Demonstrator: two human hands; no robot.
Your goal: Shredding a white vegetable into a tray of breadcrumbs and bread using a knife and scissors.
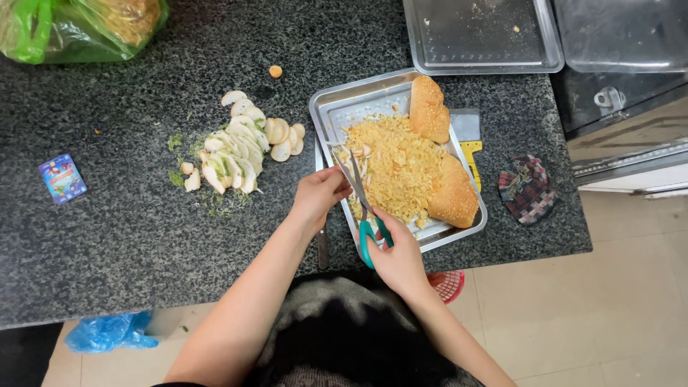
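You held green-handled scissors [364,208] just right of frame centre, blades open and angled up-left over the near-left corner of a tilted steel tray [331,107]. The tray carried a heap of yellow crumbled pieces [398,168] at its middle, with two sesame-topped bread pieces [428,107] along its right side.

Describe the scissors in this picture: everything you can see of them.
The scissors have teal plastic handle loops and long, slim metal blades. The right hand grips the handles at the near edge of the metal tray. The blades point away from the person, angled up and left over the tray, slightly parted. Their tips reach the left hand, which pinches something small and pale there; what it is cannot be told. The blades lie above the pile of yellow shredded crumbs.
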